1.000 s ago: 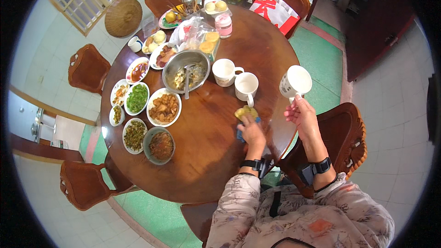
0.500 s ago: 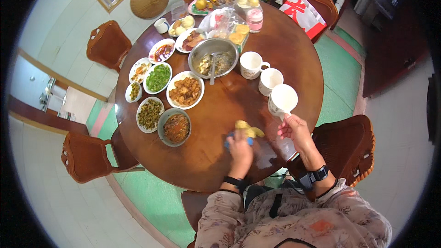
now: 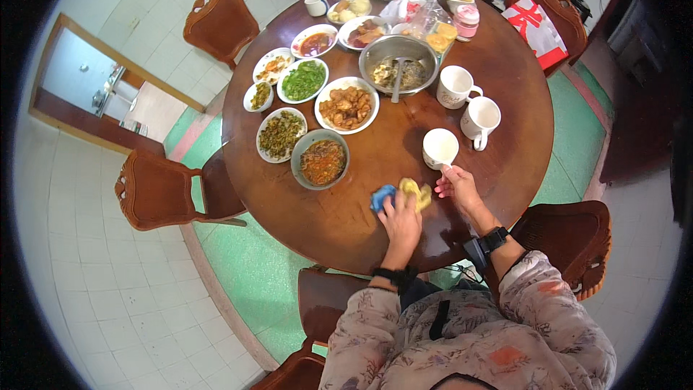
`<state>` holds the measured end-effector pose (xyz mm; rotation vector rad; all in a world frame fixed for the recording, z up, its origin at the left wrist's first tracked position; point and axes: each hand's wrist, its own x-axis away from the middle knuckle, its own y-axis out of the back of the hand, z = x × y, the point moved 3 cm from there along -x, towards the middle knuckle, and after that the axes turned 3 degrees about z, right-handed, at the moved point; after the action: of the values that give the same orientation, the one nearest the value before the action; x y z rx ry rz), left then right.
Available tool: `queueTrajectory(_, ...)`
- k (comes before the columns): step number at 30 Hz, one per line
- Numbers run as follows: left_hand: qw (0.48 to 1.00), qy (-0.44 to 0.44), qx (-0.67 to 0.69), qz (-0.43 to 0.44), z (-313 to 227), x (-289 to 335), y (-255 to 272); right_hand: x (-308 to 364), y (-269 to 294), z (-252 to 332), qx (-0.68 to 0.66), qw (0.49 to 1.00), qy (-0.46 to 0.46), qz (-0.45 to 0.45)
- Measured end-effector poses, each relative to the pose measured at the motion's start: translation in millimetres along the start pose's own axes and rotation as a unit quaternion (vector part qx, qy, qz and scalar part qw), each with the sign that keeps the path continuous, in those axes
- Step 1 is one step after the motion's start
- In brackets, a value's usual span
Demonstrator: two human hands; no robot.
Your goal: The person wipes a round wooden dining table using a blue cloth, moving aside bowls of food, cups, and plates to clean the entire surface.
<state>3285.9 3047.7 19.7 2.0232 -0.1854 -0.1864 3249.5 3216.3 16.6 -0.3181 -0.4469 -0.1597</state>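
Observation:
My left hand (image 3: pixel 401 225) presses a cloth, blue on one side (image 3: pixel 381 197) and yellow on the other (image 3: pixel 413 191), against the wooden tabletop in front of me. Its fingers curl over the cloth's near side. Just to the right, my right hand (image 3: pixel 458 185) grips a white mug (image 3: pixel 440 146) by its handle, at or just above the tabletop; I cannot tell if the base touches. Two more white mugs with handles stand beyond it, a nearer one (image 3: pixel 481 117) and a farther one (image 3: pixel 455 87).
Left of the mugs, a steel bowl (image 3: pixel 368 65) with a spoon, a chicken-like dish (image 3: pixel 348 105), a grey-green bowl (image 3: pixel 297 166) and several other plates crowd the round table (image 3: pixel 375 152). A pink-lidded jar (image 3: pixel 467 20) stands at the back. Wooden chairs (image 3: pixel 559 242) surround it.
My right hand has brought its mug leftward, away from the other two. The left hand has slid the cloth left. The whole view has shifted.

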Motion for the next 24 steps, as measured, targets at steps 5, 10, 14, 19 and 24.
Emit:
queueTrajectory(5,0.995,-0.054,0.027,-0.083,55,65,9,-6,0,-6,0.01,1.0,-0.002,-0.016)
queueTrajectory(10,0.984,0.013,-0.032,-0.174,172,42,54,-5,-2,-11,0.017,1.0,0.009,-0.019)
queueTrajectory(14,0.974,0.104,-0.11,-0.169,237,0,89,15,-16,-4,0.036,0.998,0.009,-0.055)
queueTrajectory(19,0.953,0.245,-0.13,-0.126,216,-23,87,50,-12,-3,-0.023,0.992,0.021,-0.124)
queueTrajectory(24,0.958,0.221,-0.163,-0.083,158,24,61,97,-45,-25,0.061,0.997,0.033,-0.023)
